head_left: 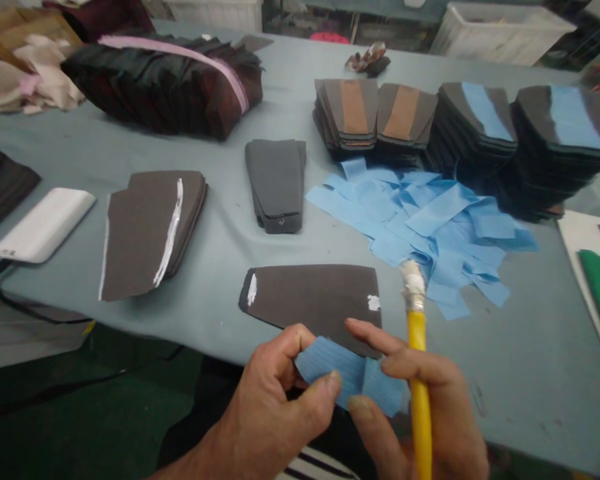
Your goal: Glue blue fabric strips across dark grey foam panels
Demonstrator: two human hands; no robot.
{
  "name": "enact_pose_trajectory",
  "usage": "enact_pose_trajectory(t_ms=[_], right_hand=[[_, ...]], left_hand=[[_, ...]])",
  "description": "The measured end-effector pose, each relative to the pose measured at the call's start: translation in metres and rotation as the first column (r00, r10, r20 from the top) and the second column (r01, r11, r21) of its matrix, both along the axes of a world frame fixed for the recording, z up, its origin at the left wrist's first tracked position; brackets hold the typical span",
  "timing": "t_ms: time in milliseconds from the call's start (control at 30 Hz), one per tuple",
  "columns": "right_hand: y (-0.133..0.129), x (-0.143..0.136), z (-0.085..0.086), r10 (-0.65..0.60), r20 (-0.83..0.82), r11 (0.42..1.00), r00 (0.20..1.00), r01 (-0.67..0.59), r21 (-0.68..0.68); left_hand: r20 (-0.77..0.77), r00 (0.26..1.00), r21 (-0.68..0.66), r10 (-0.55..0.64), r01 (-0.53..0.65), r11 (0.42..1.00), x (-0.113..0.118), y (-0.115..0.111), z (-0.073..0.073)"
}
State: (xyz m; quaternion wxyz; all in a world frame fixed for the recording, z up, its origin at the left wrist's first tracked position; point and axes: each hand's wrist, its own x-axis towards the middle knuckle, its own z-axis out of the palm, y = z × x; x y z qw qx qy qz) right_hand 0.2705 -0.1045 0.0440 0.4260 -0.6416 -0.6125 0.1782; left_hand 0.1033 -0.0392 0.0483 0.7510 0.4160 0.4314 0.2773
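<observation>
Near the table's front edge, my left hand (285,400) pinches one end of a blue fabric strip (347,373) between thumb and fingers. My right hand (425,407) has its thumb and fingers at the strip's other end, and a yellow-handled brush (417,373) is tucked among its fingers, its white-coated bristles pointing away from me. Just beyond lies a dark brown cut panel (313,293) with a white smear at each end. A heap of loose blue strips (430,220) spreads behind the brush tip.
Stacks of dark panels with blue strips (485,113) and brown strips (353,110) stand at back right. A small grey stack (275,183), white-smeared brown panels (147,233), a white power bank (45,223) with a cable and a tied dark bundle (165,87) sit further left.
</observation>
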Motion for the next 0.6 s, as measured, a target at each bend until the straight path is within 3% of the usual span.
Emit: enact_pose_trajectory(t_ms=[167, 400, 533, 600], right_hand=[[0.036, -0.025, -0.002, -0.004, -0.062, 0.999, 0.998, 0.001, -0.039], [0.062, -0.037, -0.006, 0.127, -0.076, 0.991, 0.989, -0.129, -0.024], [0.077, -0.042, -0.009, 0.182, -0.07, 0.981, 0.981, -0.186, -0.056], [0.086, -0.043, -0.01, 0.235, -0.069, 0.968, 0.97, -0.24, -0.069]], left_hand=[[-0.131, 0.981, 0.136, 0.146, -0.128, 0.982, -0.011, 0.0, -0.005], [-0.212, 0.924, 0.238, 0.317, -0.266, 0.934, -0.02, 0.006, -0.016], [-0.311, 0.876, 0.402, 0.368, -0.229, 0.886, -0.028, 0.008, -0.02], [-0.339, 0.852, 0.575, 0.399, -0.147, 0.804, -0.035, 0.007, -0.025]])
